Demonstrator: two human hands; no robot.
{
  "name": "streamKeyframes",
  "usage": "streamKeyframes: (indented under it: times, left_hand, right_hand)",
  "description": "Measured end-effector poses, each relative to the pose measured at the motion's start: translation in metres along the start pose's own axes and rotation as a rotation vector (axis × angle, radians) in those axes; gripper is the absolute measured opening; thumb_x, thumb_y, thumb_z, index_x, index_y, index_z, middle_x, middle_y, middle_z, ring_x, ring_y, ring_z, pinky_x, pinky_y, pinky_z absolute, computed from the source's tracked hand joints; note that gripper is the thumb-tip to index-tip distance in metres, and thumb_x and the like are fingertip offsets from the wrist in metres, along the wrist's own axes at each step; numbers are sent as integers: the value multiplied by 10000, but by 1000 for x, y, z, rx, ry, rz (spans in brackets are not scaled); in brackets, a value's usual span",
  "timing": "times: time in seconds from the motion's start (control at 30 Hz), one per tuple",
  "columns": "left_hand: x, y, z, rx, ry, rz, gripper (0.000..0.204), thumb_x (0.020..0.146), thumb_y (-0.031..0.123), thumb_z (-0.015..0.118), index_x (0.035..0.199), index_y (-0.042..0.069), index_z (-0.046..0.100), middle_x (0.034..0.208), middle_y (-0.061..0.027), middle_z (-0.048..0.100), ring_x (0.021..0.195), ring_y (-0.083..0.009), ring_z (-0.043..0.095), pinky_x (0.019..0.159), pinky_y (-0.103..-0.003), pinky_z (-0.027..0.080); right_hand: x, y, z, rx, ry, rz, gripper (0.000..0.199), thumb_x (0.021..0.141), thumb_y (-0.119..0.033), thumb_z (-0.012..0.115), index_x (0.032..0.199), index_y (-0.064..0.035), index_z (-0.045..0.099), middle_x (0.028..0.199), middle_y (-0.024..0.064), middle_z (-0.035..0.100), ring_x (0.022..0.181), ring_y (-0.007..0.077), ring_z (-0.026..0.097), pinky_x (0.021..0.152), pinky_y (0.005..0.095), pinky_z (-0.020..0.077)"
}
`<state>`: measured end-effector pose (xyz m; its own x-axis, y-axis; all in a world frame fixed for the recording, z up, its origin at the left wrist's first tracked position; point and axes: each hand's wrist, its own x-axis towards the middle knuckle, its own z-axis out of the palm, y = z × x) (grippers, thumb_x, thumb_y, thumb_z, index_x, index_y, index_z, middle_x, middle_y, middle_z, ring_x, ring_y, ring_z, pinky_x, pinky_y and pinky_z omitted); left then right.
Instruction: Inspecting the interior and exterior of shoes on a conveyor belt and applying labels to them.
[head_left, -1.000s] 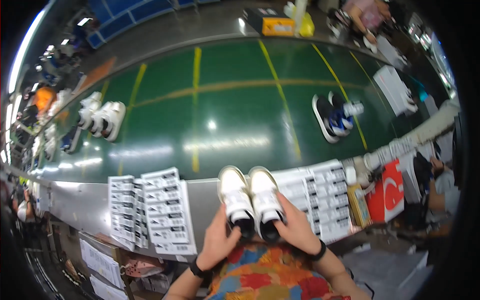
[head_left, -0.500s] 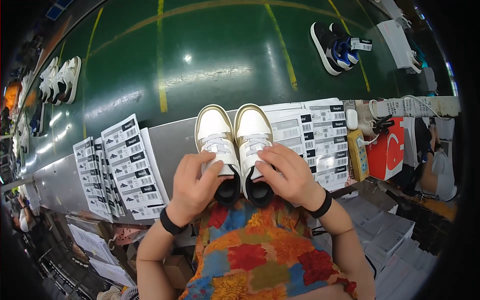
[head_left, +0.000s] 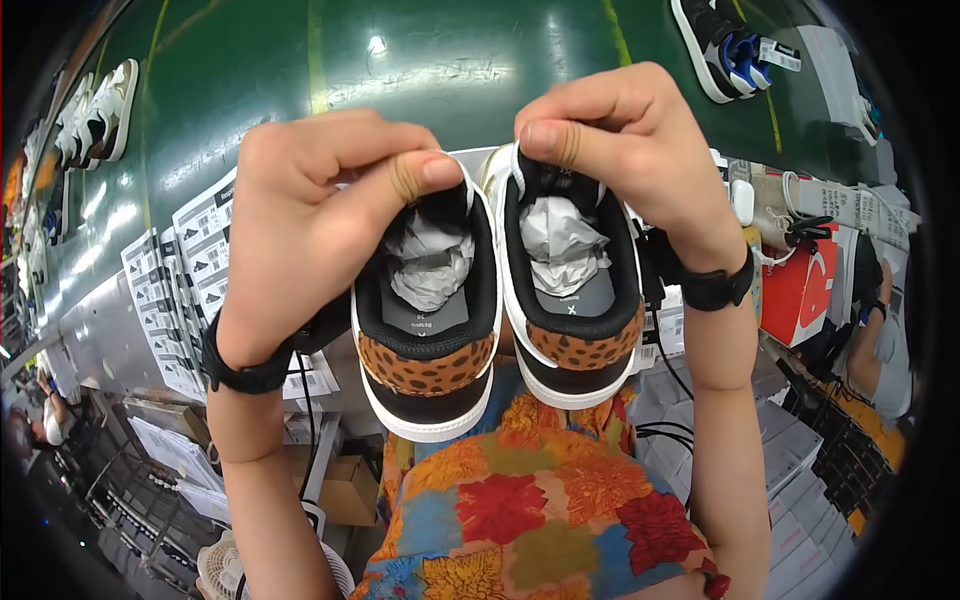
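Two sneakers are held up side by side in front of me, heels toward my body. The left sneaker (head_left: 425,405) and the right sneaker (head_left: 585,375) have spotted brown heel panels, black linings and white soles. Crumpled white paper (head_left: 430,262) fills the left one, and another wad of paper (head_left: 562,245) sits in the right one. My left hand (head_left: 320,200) pinches the left sneaker's tongue between thumb and fingers. With thumb and curled fingers, my right hand (head_left: 630,150) grips the right sneaker's tongue. The toes are mostly hidden behind my hands and the shoe openings.
Sheets of printed labels (head_left: 160,310) lie on the grey ledge at the left. Across the green conveyor belt (head_left: 440,60), a black and blue pair of shoes (head_left: 725,60) stands at right, white shoes (head_left: 105,115) at left. A red box (head_left: 800,290) sits at right.
Both sneakers have come up off the ledge toward me and tilted, so their insides and heels now show. My hands rose with them, gripping the tongues. The view has shifted slightly.
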<state>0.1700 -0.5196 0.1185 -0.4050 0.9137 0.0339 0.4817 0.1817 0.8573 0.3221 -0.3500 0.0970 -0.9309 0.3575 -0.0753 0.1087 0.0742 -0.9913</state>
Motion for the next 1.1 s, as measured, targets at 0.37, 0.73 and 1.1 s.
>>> streamKeyframes:
  times: [0.37, 0.73, 1.1]
  left_hand:
    - [1, -6, -1, -233, -41, -181, 140, 834, 91, 704, 810, -45, 687, 708, -10, 626, 622, -69, 526, 570, -203, 393]
    - [-122, -38, 63, 334, 63, 258, 435, 694, 82, 798, 1083, -40, 644, 1059, -202, 648, 814, -267, 683, 724, -297, 557]
    - [-112, 16, 23, -320, 50, -414, 563, 689, -35, 663, 1232, -113, 539, 1006, -172, 697, 853, -115, 665, 675, -186, 517]
  right_hand:
    - [-4, -2, 2, -124, 12, 43, 178, 871, -136, 669, 834, 38, 680, 733, 0, 634, 674, 50, 542, 599, 217, 418]
    - [-132, 41, 61, -422, 360, 78, 563, 651, -226, 838, 1152, -50, 649, 1266, 166, 569, 1091, 298, 597, 847, 371, 522]
    - [-133, -10, 40, -59, 487, 171, 496, 690, 37, 772, 1159, 70, 614, 1035, 180, 678, 880, 164, 681, 637, 215, 565]
